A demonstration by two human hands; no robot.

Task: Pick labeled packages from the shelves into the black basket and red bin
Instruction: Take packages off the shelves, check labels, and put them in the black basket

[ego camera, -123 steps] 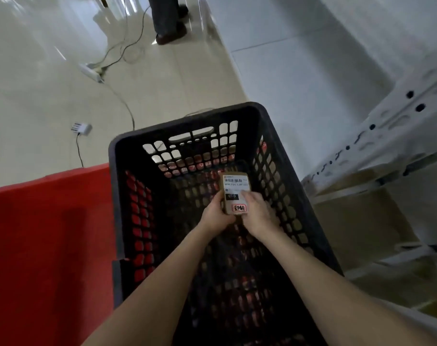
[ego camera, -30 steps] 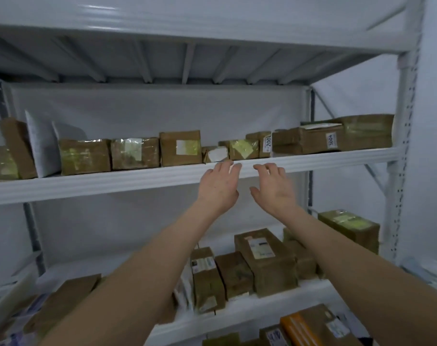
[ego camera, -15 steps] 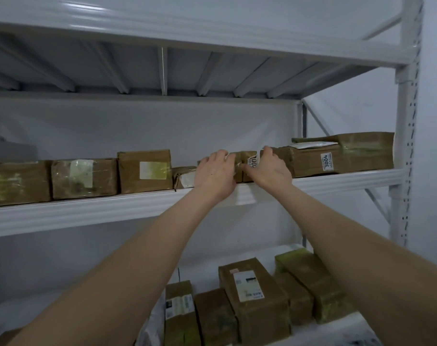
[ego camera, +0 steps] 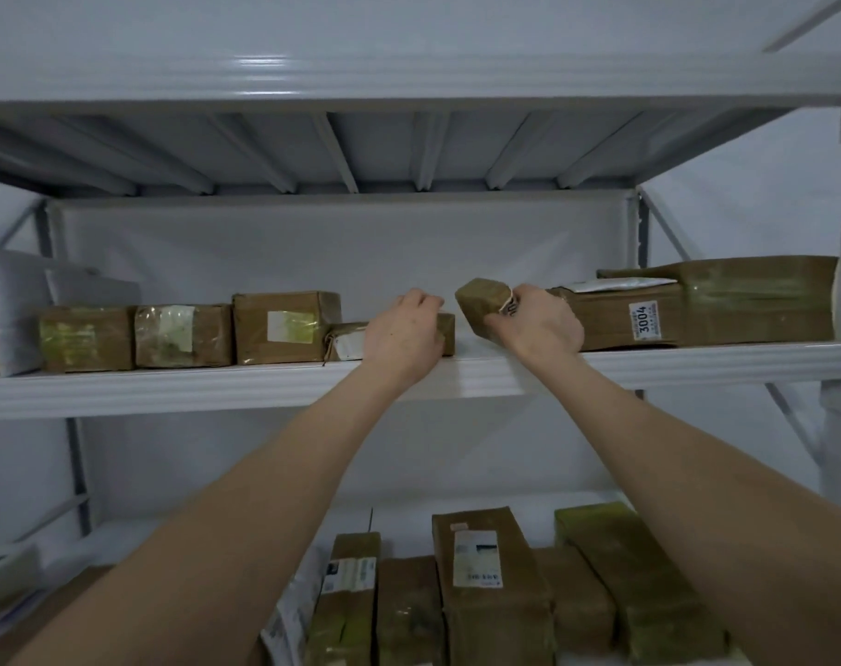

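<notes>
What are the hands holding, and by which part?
A small package, gripped at its labelled right end by the right hand; the left hand curls over a second package's top.

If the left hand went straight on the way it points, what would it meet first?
The small brown package directly ahead of the left hand on the shelf; its fingers may already touch it. Behind that there is only the white back sheet, though depth is unclear.

Small brown taped package [ego camera: 482, 296] — tilted, in grip of right hand [ego camera: 536, 324]
</notes>
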